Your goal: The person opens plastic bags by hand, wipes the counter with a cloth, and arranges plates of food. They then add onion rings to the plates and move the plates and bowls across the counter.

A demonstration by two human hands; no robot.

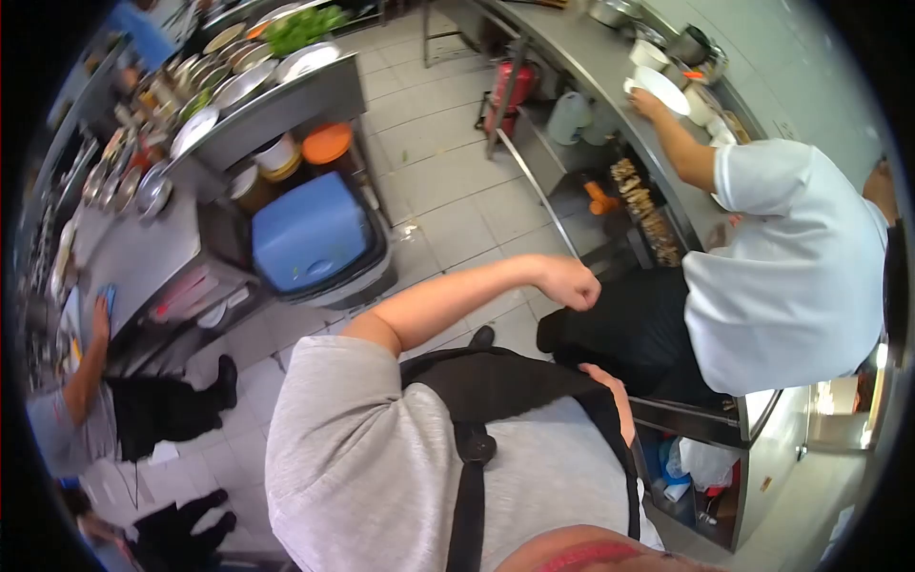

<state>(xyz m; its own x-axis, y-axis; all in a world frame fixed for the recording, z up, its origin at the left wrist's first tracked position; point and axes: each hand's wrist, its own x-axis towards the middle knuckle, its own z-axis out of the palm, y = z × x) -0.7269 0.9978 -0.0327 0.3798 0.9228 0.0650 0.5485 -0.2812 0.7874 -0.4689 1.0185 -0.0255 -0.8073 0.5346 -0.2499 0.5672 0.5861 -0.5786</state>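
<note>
My left hand is closed in a fist out in front of my body, and nothing sticks out of it. Its forearm crosses above my black apron, near the dark trousers of a co-worker. Lower down, part of my right hand or forearm shows along the apron's right edge; its fingers are mostly hidden. A co-worker in a white shirt stands close on my right and bends over a steel counter. That person's hand is on a white dish.
A blue-lidded bin stands ahead to the left, beside a steel station with metal bowls and green leaves. A person at far left has a hand on a blue cloth. A red extinguisher stands by the right counter; tiled floor runs between.
</note>
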